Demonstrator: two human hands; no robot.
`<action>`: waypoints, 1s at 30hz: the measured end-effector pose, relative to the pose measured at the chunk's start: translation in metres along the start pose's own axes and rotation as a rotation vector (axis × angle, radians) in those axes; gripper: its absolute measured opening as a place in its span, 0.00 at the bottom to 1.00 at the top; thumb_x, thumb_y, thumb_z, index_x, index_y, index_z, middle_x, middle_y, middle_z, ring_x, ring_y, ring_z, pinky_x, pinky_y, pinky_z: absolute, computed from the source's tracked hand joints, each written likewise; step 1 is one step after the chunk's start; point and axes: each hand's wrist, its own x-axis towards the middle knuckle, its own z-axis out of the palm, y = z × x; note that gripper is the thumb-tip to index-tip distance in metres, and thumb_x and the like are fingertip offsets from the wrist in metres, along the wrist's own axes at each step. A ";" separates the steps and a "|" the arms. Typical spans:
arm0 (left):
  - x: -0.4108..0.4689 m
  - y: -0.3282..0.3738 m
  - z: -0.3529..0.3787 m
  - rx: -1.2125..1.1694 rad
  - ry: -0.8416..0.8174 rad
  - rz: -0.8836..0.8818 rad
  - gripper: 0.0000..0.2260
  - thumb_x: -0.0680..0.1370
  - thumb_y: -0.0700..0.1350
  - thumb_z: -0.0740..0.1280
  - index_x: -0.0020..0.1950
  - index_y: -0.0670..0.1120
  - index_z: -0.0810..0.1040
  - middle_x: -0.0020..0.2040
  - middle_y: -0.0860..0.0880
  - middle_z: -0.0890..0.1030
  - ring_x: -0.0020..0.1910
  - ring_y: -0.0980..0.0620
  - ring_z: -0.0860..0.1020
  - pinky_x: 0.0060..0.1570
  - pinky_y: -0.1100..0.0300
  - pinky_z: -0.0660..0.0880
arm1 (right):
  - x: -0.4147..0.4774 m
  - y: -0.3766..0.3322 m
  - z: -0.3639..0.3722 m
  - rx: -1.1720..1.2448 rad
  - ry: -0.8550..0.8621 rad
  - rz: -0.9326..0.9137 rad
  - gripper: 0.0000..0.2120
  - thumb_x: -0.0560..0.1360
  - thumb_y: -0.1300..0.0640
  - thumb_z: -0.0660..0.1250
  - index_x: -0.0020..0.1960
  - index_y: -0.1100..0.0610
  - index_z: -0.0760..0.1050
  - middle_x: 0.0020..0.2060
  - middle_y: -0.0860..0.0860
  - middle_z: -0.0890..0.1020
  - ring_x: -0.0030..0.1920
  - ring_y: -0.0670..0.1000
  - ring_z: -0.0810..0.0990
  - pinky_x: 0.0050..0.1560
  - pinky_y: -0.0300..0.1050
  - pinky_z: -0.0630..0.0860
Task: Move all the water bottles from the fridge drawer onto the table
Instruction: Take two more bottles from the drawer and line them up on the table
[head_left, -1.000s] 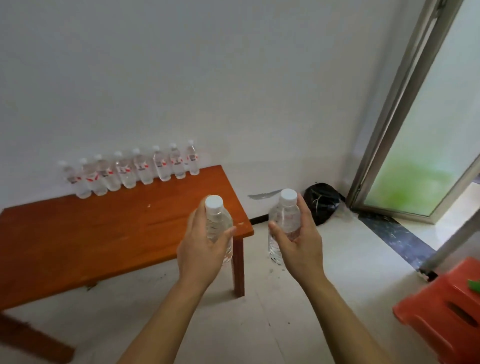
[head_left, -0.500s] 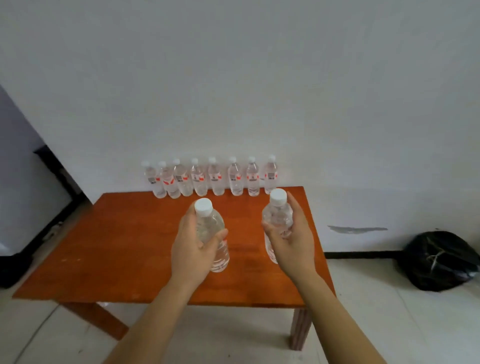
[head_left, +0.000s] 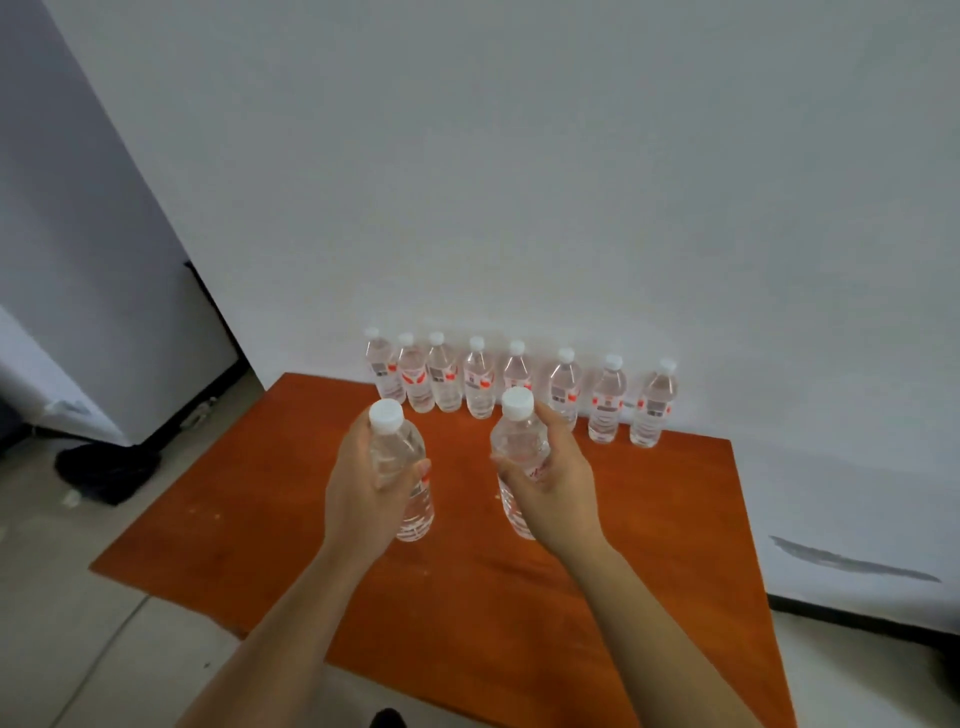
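A person's left hand (head_left: 363, 486) and right hand (head_left: 558, 486) each grip an upright water bottle (head_left: 415, 512) (head_left: 519, 441), caps up, side by side over the orange table (head_left: 649, 545), equally near the row of eight bottles (head_left: 480, 387) standing ahead by the wall (head_left: 571, 182).

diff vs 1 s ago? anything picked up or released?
Nothing taken or let go. Both hands carried their bottles from beside the end of the table to over its top: left hand grips the left bottle, right hand the right bottle. The row of eight bottles at its back stayed put.
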 end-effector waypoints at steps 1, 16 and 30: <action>0.014 -0.009 0.001 -0.004 -0.004 -0.003 0.29 0.72 0.46 0.77 0.70 0.53 0.69 0.61 0.54 0.78 0.61 0.51 0.77 0.60 0.40 0.76 | 0.009 0.003 0.009 -0.013 -0.012 0.003 0.32 0.73 0.47 0.74 0.73 0.40 0.63 0.69 0.41 0.73 0.68 0.43 0.71 0.66 0.47 0.73; 0.303 -0.164 0.023 0.073 -0.368 -0.059 0.29 0.70 0.50 0.78 0.68 0.51 0.72 0.62 0.52 0.79 0.60 0.50 0.79 0.61 0.43 0.76 | 0.202 0.067 0.202 -0.424 -0.146 0.240 0.37 0.70 0.41 0.75 0.72 0.42 0.61 0.65 0.48 0.78 0.57 0.51 0.81 0.53 0.48 0.81; 0.409 -0.270 0.063 0.120 -0.560 -0.013 0.24 0.71 0.47 0.78 0.64 0.49 0.75 0.63 0.47 0.76 0.62 0.48 0.75 0.61 0.48 0.74 | 0.266 0.132 0.319 -0.342 -0.329 0.417 0.37 0.70 0.49 0.77 0.75 0.50 0.65 0.72 0.51 0.70 0.71 0.53 0.69 0.70 0.48 0.65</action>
